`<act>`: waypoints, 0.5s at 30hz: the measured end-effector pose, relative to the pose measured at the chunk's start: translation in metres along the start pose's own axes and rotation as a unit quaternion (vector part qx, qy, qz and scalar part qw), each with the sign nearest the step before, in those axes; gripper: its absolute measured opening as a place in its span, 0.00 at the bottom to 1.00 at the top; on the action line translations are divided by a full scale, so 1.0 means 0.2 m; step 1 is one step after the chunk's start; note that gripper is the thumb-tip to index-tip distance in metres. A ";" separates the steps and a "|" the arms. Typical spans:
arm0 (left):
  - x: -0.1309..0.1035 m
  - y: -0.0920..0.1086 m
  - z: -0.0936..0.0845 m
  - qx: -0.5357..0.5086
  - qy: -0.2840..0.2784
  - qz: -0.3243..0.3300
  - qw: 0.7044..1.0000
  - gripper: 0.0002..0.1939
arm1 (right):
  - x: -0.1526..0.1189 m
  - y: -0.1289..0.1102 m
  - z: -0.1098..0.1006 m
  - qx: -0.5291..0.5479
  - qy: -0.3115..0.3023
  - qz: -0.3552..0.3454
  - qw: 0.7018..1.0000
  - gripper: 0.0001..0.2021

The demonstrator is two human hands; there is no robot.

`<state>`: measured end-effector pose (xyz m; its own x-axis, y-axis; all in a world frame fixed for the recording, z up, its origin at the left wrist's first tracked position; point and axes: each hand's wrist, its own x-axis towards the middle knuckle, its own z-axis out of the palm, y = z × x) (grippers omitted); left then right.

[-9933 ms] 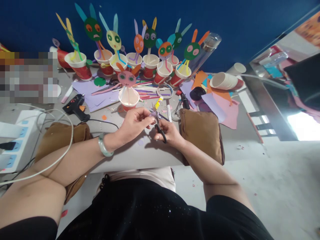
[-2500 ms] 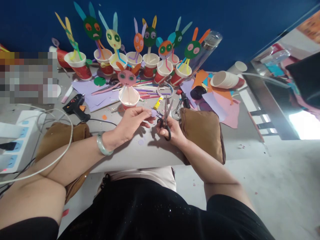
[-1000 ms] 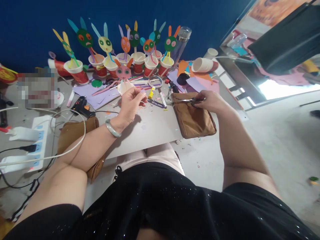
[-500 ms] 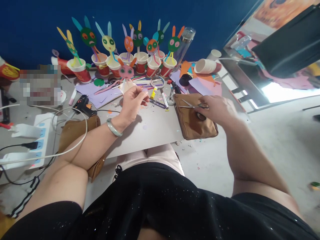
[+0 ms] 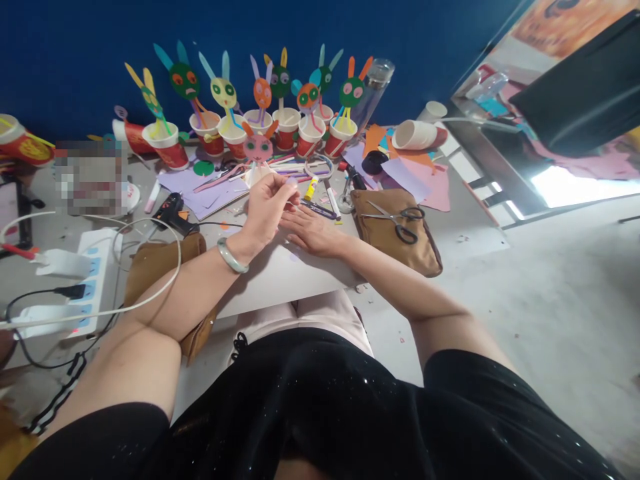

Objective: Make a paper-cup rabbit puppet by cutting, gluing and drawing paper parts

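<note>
My left hand [image 5: 265,208] is closed in a pinch over the table, with a small purple paper piece [image 5: 291,181] showing at its fingertips. Right beside it my right hand [image 5: 317,232] lies low over the tabletop, palm down, fingers stretched out; its fingertips are partly behind my left hand. The scissors [image 5: 406,231] with dark handles rest on a brown cloth pouch [image 5: 423,257] to the right, apart from both hands. A pink paper rabbit face [image 5: 258,149] stands just beyond my left hand. A yellow glue stick [image 5: 311,189] and a white marker [image 5: 332,197] lie behind my right hand.
Paper cups [image 5: 287,121] with coloured animal faces line the blue wall. A glue gun [image 5: 170,213] lies left, near a power strip [image 5: 95,280] and looping white cables. Purple paper sheets [image 5: 407,179] and a tipped stack of cups [image 5: 415,135] are at back right.
My right hand has let go of the scissors, leaving them on the brown pouch, and has moved left beside my left hand. The left hand keeps its pinch; the view has shifted slightly.
</note>
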<state>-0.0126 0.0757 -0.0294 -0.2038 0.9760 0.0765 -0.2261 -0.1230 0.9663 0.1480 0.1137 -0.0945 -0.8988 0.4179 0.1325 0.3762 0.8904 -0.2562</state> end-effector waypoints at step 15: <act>-0.01 0.01 0.01 0.010 0.014 -0.019 1.000 0.13 | -0.29 -0.09 -0.07 -0.039 0.000 -0.002 0.999 0.19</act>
<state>-0.0105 0.0734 -0.0264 -0.2216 0.9746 0.0323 -0.2149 -0.0812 0.9733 0.1971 0.0768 -0.0836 -0.8998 0.4151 0.1341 0.3899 0.9032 -0.1797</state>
